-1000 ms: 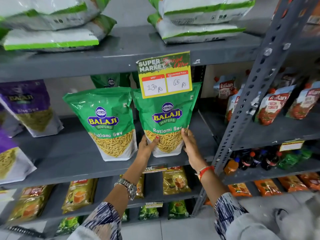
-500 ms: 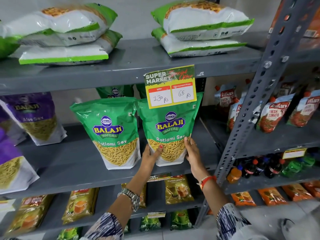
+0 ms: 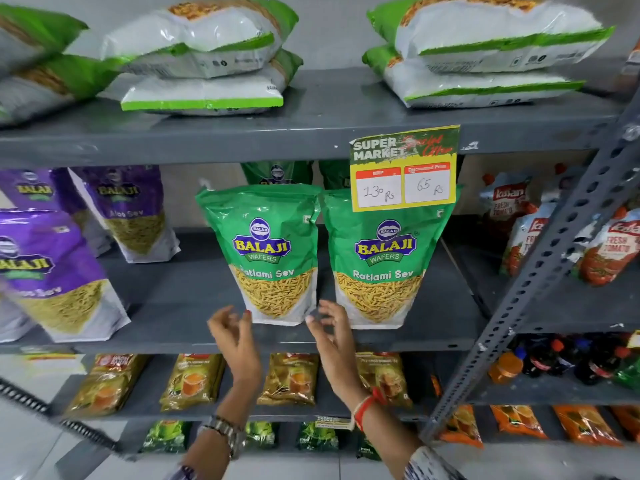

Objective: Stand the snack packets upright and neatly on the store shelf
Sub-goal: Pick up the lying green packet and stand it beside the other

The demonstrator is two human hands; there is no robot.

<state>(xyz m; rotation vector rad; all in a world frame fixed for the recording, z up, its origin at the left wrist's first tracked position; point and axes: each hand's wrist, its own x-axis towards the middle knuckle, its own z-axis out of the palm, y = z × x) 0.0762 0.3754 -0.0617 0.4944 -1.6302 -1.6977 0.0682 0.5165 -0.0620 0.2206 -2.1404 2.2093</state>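
Two green Balaji Ratlami Sev packets stand upright side by side on the grey middle shelf (image 3: 180, 306): the left packet (image 3: 270, 251) and the right packet (image 3: 381, 258). My left hand (image 3: 235, 337) hovers just below the left packet's lower left corner, fingers apart, empty. My right hand (image 3: 330, 330) is in front of the gap between the two packets, fingers loosely spread, holding nothing. More green packets (image 3: 277, 173) stand behind them. Green-and-white packets (image 3: 204, 64) lie flat in stacks on the top shelf, with another stack (image 3: 485, 53) to the right.
Purple Aloo Sev packets (image 3: 128, 209) stand at the left of the middle shelf. A yellow price tag (image 3: 403, 168) hangs from the top shelf edge. A perforated grey upright (image 3: 554, 265) separates tomato sauce pouches (image 3: 609, 247) at right. Tea packets (image 3: 194, 379) fill the lower shelf.
Both hands have let go of the right green packet and shifted left and down. The packet stays standing. The view has tilted up and moved closer.
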